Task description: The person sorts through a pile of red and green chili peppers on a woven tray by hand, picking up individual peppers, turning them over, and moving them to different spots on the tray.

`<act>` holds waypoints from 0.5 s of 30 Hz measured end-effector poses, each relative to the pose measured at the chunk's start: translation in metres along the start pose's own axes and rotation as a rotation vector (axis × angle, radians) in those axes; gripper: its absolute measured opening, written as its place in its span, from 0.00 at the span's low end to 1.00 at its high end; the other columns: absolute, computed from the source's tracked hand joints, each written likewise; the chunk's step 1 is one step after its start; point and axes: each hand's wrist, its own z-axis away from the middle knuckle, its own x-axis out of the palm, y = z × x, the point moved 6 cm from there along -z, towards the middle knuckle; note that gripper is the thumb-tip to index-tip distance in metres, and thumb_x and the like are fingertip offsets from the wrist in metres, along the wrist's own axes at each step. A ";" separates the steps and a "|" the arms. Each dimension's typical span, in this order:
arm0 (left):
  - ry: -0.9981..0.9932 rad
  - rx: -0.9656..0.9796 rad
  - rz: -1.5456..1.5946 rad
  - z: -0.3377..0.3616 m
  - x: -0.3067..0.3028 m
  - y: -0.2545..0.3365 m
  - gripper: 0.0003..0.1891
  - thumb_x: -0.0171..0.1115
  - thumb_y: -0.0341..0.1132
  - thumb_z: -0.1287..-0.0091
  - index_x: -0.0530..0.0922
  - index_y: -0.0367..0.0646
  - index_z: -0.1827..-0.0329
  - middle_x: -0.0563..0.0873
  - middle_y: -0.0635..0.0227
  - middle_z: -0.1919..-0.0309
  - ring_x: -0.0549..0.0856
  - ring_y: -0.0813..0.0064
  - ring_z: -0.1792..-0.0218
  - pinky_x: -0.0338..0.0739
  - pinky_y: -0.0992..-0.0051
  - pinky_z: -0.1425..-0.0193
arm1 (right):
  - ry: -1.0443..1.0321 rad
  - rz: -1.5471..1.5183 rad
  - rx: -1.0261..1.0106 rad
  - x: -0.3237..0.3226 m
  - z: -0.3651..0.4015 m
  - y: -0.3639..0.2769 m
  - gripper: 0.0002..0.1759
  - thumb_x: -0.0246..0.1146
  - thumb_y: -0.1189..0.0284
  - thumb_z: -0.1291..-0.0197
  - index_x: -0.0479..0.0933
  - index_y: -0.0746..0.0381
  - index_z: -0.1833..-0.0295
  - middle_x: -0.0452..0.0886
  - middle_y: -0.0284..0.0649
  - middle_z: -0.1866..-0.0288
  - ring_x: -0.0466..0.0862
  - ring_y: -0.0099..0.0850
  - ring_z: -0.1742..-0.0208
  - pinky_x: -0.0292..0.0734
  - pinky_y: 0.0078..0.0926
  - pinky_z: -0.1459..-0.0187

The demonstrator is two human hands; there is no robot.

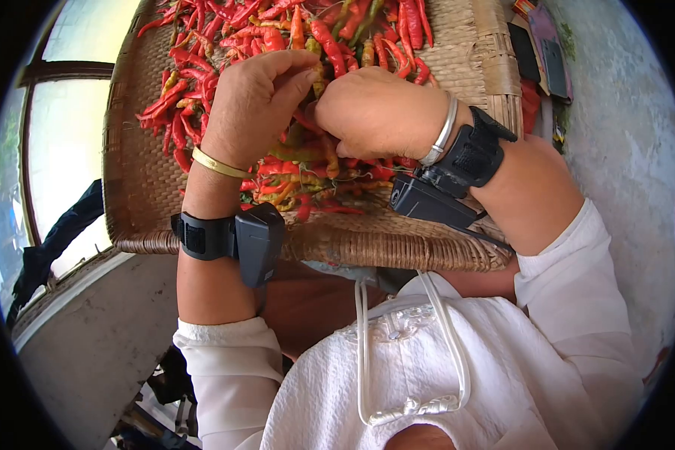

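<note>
Many red chili peppers (pixel 270 37), some orange or greenish, lie in a large woven basket tray (pixel 397 247). Over the pile, my left hand (pixel 259 101) is bent with thumb and forefinger pressed together, at a yellow-green pepper (pixel 319 79). Close beside it on the right, my right hand (pixel 379 112) is closed with its fingers curled downward and mostly hidden. Greenish and orange peppers (pixel 307 150) show beneath and between the two hands. Whatever the right fingers hold is out of sight.
Black devices are strapped to my left wrist (pixel 259 244) and right wrist (pixel 435 199). Two phones (pixel 554 67) lie beyond the tray's right edge. A window (pixel 71 120) is on the left, with a dark cloth (pixel 52 247) below it. My lap is under the tray's near rim.
</note>
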 end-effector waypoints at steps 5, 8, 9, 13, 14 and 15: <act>-0.075 0.101 -0.214 0.005 0.009 0.006 0.09 0.57 0.32 0.41 0.80 0.40 0.61 0.82 0.57 0.72 0.82 0.59 0.71 0.75 0.69 0.67 | 0.087 0.049 -0.038 0.001 0.001 -0.002 0.08 0.61 0.69 0.56 0.81 0.60 0.70 0.81 0.43 0.70 0.82 0.39 0.63 0.76 0.36 0.64; -0.129 0.089 -0.350 0.008 0.011 0.003 0.09 0.55 0.33 0.41 0.80 0.41 0.61 0.82 0.58 0.73 0.81 0.56 0.71 0.75 0.66 0.66 | 0.065 0.061 0.003 -0.006 0.001 0.000 0.08 0.61 0.70 0.56 0.80 0.61 0.70 0.81 0.43 0.70 0.82 0.39 0.64 0.76 0.37 0.64; -0.128 0.053 -0.282 0.008 0.008 0.004 0.09 0.55 0.33 0.40 0.79 0.41 0.61 0.82 0.60 0.76 0.81 0.60 0.73 0.75 0.68 0.69 | 0.065 0.061 0.003 -0.009 0.000 0.001 0.08 0.61 0.70 0.56 0.80 0.61 0.70 0.81 0.43 0.70 0.82 0.39 0.64 0.76 0.37 0.64; -0.121 -0.252 0.226 0.013 0.003 -0.006 0.09 0.55 0.34 0.36 0.78 0.39 0.59 0.79 0.68 0.83 0.78 0.80 0.80 0.71 0.79 0.77 | 0.220 -0.025 0.103 -0.031 0.003 0.018 0.07 0.59 0.74 0.55 0.80 0.62 0.69 0.81 0.43 0.71 0.82 0.38 0.66 0.76 0.35 0.64; -0.140 -0.246 0.259 0.013 0.002 -0.001 0.11 0.55 0.36 0.35 0.78 0.37 0.58 0.77 0.76 0.82 0.73 0.90 0.80 0.67 0.85 0.80 | 0.292 -0.222 0.104 -0.038 0.004 0.023 0.07 0.58 0.75 0.55 0.80 0.62 0.68 0.81 0.43 0.71 0.82 0.36 0.66 0.76 0.33 0.64; -0.139 -0.248 0.259 0.014 0.002 0.001 0.11 0.55 0.36 0.35 0.78 0.37 0.58 0.77 0.76 0.82 0.73 0.90 0.80 0.67 0.85 0.80 | 0.362 -0.419 0.104 -0.044 0.006 0.030 0.08 0.58 0.75 0.54 0.80 0.62 0.68 0.81 0.43 0.71 0.82 0.35 0.67 0.76 0.32 0.65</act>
